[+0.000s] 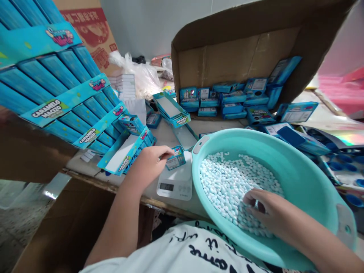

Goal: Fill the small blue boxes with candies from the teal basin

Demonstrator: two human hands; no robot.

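Note:
My left hand (152, 161) pinches the edge of a small blue candy box (175, 157) between thumb and fingers. That box rests on a white kitchen scale (174, 186) whose display is lit, though its digits are too blurred to read. Inside a large turquoise basin (305, 189), my right hand (263, 206) is lowered onto a heap of small white and pale blue candies (227, 182). Its fingers are curled together at the surface of the heap, and whatever lies between them is hidden.
A blue display tray (125, 153) sits left of the scale, beside tall stacked trays (68, 83) of boxes. Empty trays (172, 108) lie behind the scale. An open cardboard carton (224, 57) holding several blue boxes stands behind the basin; more blue cartons (301, 140) lie to the right.

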